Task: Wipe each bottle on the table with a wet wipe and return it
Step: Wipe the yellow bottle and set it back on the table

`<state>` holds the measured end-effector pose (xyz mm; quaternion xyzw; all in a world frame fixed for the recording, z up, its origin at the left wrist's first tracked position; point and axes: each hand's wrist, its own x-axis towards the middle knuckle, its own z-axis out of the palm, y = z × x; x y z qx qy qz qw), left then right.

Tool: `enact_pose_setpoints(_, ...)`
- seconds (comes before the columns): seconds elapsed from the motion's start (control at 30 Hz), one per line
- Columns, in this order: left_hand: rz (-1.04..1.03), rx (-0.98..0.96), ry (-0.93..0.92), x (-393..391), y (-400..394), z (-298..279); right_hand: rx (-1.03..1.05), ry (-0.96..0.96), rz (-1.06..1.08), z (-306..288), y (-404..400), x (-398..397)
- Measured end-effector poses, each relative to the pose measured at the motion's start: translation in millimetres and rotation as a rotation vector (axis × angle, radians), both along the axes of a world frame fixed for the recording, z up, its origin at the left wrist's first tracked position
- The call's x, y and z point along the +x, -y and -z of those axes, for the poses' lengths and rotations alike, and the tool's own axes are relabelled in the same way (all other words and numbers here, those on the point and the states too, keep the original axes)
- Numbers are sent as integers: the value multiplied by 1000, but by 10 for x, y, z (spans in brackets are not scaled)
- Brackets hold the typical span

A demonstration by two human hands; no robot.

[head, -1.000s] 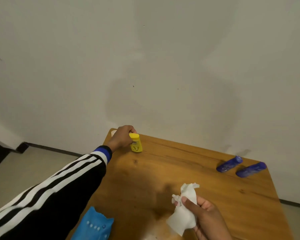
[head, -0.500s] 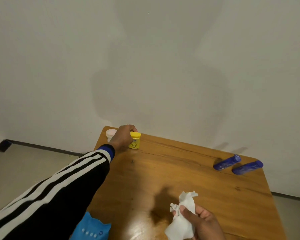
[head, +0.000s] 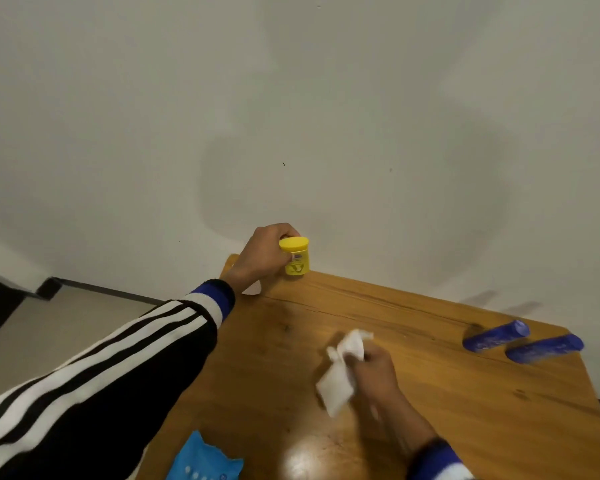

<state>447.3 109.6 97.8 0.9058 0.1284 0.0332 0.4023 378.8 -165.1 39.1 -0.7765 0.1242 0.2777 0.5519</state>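
Note:
My left hand (head: 262,258) grips a small yellow bottle (head: 296,258) with a yellow lid at the far left corner of the wooden table (head: 430,403); the bottle looks raised just above the tabletop. A white container (head: 252,288) is mostly hidden behind that hand. My right hand (head: 374,372) holds a crumpled white wet wipe (head: 340,375) over the middle of the table. Two blue bottles (head: 496,335) (head: 544,348) lie on their sides at the far right.
A blue wet wipe pack (head: 205,460) lies at the near edge of the table. The table's far edge runs along a white wall. Grey floor and a dark object lie to the left.
My left hand has lifted the yellow bottle slightly off the table. My right hand with the wipe has moved forward toward the table's middle.

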Motion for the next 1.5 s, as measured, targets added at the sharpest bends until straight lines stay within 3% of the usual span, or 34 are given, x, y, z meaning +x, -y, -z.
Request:
enact_pose_setpoints(0.07,0,5,21,5,-41,-57,-149,309,-140,133,-352,326)
enact_pose_setpoints(0.13,-2,1,48,10,-80,-83,-224,480,-335,327,-669,559)
enact_pose_setpoints(0.27,5,-2,105,-16,-103,-20,-563,537,-874,887,-1032,657)
enact_pose_setpoints(0.33,19,-5,112,-30,-103,58,-695,591,-968,1083,-1063,657)
enact_pose_setpoints(0.63,10,-27,105,64,-90,107,-634,799,-1236,1335,-1066,233)
enact_pose_setpoints(0.9,39,-21,83,7,-62,89,-716,663,-1098,1153,-1217,1052)
enact_pose_setpoints(1.1,42,-36,52,-1,-50,108,-520,922,-1399,1169,-948,147)
enact_pose_setpoints(1.2,45,-40,62,20,4,74,-449,935,-1580,1194,-719,-50)
enact_pose_setpoints(1.3,55,-20,52,21,38,70,-572,962,-1409,1142,-807,390)
enact_pose_setpoints(1.37,65,-10,59,3,59,101,-648,791,-1242,1054,-948,776)
enact_pose_setpoints(1.43,84,17,50,-47,107,125,-648,681,-1166,1013,-1010,955)
enact_pose_setpoints(1.5,81,42,41,-71,111,160,-612,720,-1164,1051,-990,778)
